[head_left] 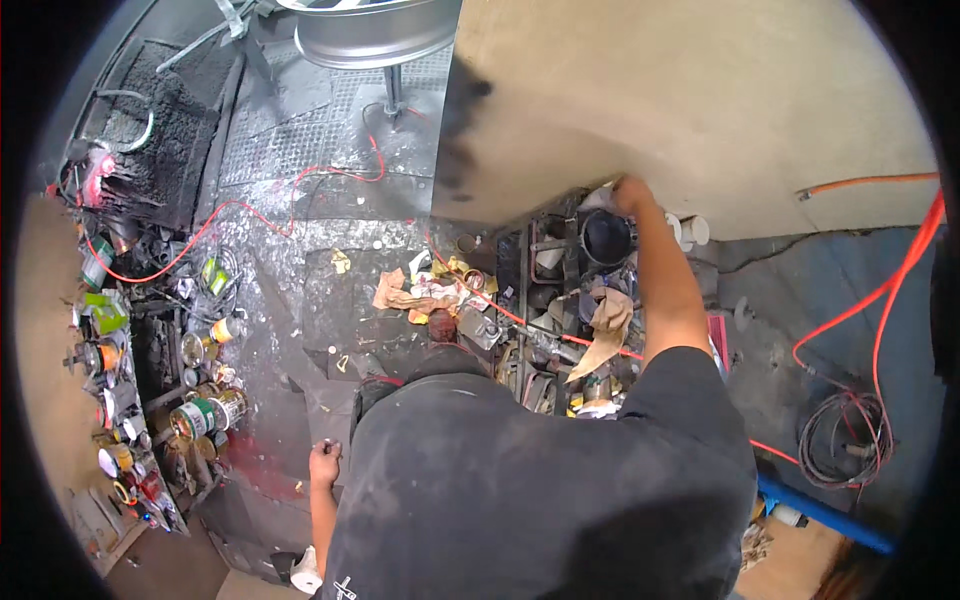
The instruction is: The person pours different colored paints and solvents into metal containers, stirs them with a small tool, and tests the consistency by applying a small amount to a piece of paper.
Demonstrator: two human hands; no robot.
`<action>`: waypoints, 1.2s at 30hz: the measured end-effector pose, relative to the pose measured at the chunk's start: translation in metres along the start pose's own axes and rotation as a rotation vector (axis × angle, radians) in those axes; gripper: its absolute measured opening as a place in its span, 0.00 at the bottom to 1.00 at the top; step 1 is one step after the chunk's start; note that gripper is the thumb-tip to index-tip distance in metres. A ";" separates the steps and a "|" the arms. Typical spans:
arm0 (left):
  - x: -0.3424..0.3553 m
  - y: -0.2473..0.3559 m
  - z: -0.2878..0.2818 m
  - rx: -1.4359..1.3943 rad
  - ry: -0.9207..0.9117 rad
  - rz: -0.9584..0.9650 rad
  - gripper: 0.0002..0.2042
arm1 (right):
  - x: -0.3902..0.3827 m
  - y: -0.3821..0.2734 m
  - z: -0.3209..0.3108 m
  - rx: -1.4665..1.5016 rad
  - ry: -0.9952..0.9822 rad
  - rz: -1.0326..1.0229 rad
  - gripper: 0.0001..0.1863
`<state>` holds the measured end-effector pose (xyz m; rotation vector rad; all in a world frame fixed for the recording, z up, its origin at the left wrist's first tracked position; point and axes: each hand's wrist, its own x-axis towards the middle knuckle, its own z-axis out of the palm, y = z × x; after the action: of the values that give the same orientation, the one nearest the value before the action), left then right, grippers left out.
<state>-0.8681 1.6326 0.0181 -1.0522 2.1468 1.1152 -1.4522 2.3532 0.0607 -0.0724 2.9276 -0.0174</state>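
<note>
My right arm stretches forward over the cluttered shelf on the right. My right hand point(629, 193) is at its far end, against a whitish item point(600, 197) beside a dark round tub point(605, 237). The fingers are too small and partly hidden to show whether they grip it. Low at my left side is my left hand point(325, 464), its fingers curled closed. Whatever it holds, if anything, is too small to name. My dark shirt point(540, 490) covers much of the lower view.
Ahead stands a silver wheel rim point(375, 38) on a post. A red hose point(300, 185) crosses the floor. Crumpled paper point(435, 292) lies before me. Paint cans point(195, 418) crowd the left side. A board wall point(700, 100) rises ahead right; a coiled hose point(845, 440) lies at right.
</note>
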 end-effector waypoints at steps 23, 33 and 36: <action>0.015 0.057 0.022 0.218 -0.003 -0.037 0.21 | 0.044 0.048 0.063 -0.227 -0.382 -0.328 0.34; 0.013 0.051 0.026 0.205 -0.039 -0.054 0.22 | 0.027 0.053 0.064 0.168 -0.052 -0.064 0.30; 0.018 0.045 0.027 0.222 -0.052 -0.059 0.22 | 0.032 0.079 0.063 0.022 -0.012 -0.055 0.28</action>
<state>-0.9132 1.6647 0.0111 -0.9678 2.1265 0.8453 -1.4743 2.4300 -0.0093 -0.1494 2.9116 -0.0581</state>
